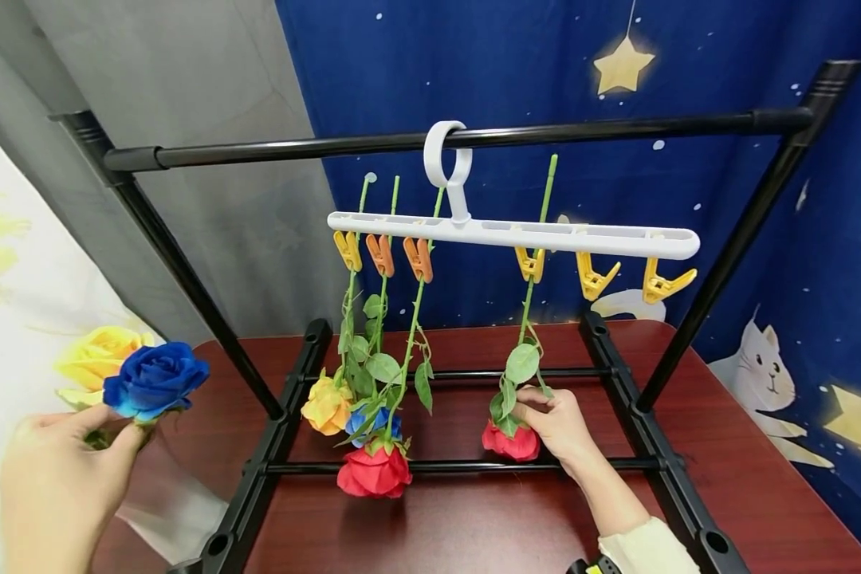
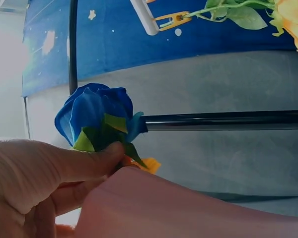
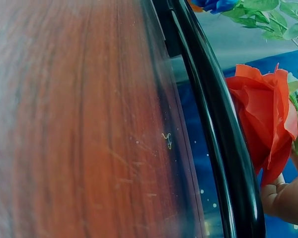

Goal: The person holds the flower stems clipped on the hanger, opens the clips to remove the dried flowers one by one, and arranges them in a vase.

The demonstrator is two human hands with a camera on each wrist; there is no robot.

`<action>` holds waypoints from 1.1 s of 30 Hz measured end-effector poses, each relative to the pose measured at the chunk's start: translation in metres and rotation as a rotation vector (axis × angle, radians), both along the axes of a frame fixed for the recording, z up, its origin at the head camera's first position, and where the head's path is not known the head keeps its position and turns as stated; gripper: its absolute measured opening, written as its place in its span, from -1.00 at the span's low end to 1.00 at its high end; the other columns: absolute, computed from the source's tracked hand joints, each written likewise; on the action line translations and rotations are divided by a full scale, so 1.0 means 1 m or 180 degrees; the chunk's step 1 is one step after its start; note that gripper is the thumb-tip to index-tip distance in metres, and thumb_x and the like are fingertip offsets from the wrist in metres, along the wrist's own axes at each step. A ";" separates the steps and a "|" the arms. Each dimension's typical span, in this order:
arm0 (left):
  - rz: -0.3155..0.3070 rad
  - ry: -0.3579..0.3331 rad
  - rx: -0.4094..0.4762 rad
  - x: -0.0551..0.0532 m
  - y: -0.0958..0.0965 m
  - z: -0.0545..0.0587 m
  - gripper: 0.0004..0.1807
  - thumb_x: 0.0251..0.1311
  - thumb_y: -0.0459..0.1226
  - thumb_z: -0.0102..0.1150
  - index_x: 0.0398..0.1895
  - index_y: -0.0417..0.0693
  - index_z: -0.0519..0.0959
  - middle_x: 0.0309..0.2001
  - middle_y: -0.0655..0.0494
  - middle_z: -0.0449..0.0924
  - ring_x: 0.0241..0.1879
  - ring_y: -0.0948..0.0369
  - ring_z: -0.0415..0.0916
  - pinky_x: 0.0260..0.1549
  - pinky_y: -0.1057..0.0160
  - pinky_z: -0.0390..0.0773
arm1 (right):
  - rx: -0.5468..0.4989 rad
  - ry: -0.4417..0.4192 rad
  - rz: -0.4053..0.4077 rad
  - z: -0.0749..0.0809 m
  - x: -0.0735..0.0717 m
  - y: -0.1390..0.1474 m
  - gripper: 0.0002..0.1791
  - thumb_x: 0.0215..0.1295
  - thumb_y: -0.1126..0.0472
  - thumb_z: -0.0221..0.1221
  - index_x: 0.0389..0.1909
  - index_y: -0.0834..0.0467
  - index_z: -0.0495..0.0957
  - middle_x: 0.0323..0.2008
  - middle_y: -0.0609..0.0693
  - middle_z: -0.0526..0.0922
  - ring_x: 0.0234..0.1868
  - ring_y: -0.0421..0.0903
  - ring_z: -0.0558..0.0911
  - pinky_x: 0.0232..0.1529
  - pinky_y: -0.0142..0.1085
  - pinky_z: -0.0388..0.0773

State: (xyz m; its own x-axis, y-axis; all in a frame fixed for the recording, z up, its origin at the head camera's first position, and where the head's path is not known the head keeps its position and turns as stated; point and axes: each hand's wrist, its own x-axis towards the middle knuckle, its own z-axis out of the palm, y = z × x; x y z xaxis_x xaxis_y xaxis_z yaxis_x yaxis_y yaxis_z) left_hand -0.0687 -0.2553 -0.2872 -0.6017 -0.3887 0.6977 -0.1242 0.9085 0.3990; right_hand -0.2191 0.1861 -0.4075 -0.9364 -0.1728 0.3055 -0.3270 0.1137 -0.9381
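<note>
On the left, my left hand [image 1: 60, 486] pinches a blue rose [image 1: 156, 381] just under its bloom, with a yellow rose [image 1: 99, 357] behind it in the same grip. The left wrist view shows thumb and fingers at the blue rose's green sepals; the stems are hidden. My right hand [image 1: 563, 430] holds a red rose [image 1: 511, 440] near the base of its bloom. That rose hangs upside down, its stem in a yellow clip [image 1: 529, 265] of the white hanger [image 1: 516, 233]. Two more yellow clips [image 1: 594, 275] at the hanger's right end grip no stem.
Orange and yellow clips at the hanger's left hold an upside-down yellow rose [image 1: 328, 405], blue rose [image 1: 362, 422] and red rose [image 1: 375, 472]. The hanger hooks over a black rail [image 1: 294, 149] of a frame standing on the brown table [image 1: 473, 526]. A star-patterned blue curtain [image 1: 502, 64] hangs behind.
</note>
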 end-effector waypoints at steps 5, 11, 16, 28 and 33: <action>0.0082 -0.0109 0.0010 0.005 -0.002 -0.003 -0.85 -0.17 -0.39 0.44 -0.62 -0.33 0.65 -0.64 -0.36 0.55 -0.20 -0.29 0.32 -0.26 -0.06 0.19 | -0.0024 -0.0030 0.0042 0.000 -0.002 0.000 -0.85 0.14 0.42 0.32 -0.26 0.39 0.72 -0.35 -0.19 0.77 -0.26 -0.37 0.65 -0.22 -0.46 0.59; 0.0086 -0.0173 0.0027 0.007 -0.009 -0.005 -0.83 -0.15 -0.38 0.42 -0.50 -0.36 0.68 -0.54 -0.40 0.60 -0.13 -0.29 0.33 -0.09 -0.18 0.16 | -0.0053 -0.0025 0.0033 0.001 -0.003 0.002 -0.80 0.14 0.45 0.31 -0.24 0.52 0.66 -0.40 -0.34 0.69 -0.34 -0.36 0.60 -0.31 -0.46 0.54; -0.0076 -0.0147 0.0030 0.006 -0.010 -0.008 -0.88 -0.15 -0.41 0.41 -0.52 -0.34 0.70 -0.63 -0.30 0.60 -0.21 -0.04 0.37 -0.12 -0.02 0.15 | -0.0049 -0.0100 0.0041 -0.001 -0.002 0.004 -0.80 0.15 0.45 0.31 -0.23 0.51 0.66 -0.41 -0.34 0.70 -0.35 -0.35 0.59 -0.30 -0.44 0.53; -0.0240 -0.0215 0.0262 0.012 -0.013 -0.011 -0.82 -0.12 -0.46 0.38 -0.39 -0.41 0.68 -0.63 1.13 0.11 0.01 -0.23 0.26 0.17 -0.13 0.06 | -0.0003 -0.0168 0.0012 -0.001 0.000 0.004 -0.76 0.17 0.41 0.31 -0.19 0.50 0.66 -0.44 -0.39 0.71 -0.30 -0.38 0.62 -0.26 -0.45 0.55; -0.0037 -0.0588 0.0212 0.019 -0.008 -0.003 -0.75 0.05 -0.35 0.38 -0.27 -0.42 0.66 -0.53 -0.16 0.71 0.11 -0.28 0.31 0.29 -0.18 0.11 | -0.0012 -0.0235 0.0014 -0.001 0.001 0.005 -0.76 0.17 0.41 0.31 -0.18 0.51 0.66 -0.42 -0.39 0.71 -0.27 -0.38 0.62 -0.23 -0.46 0.55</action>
State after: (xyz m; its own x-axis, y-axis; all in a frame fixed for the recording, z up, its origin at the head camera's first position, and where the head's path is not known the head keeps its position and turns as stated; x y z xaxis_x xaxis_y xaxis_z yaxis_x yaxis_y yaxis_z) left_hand -0.0495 -0.2634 -0.2906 -0.7220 -0.4226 0.5479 -0.1906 0.8827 0.4297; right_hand -0.2179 0.1907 -0.4088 -0.9556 -0.1759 0.2362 -0.2574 0.1088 -0.9602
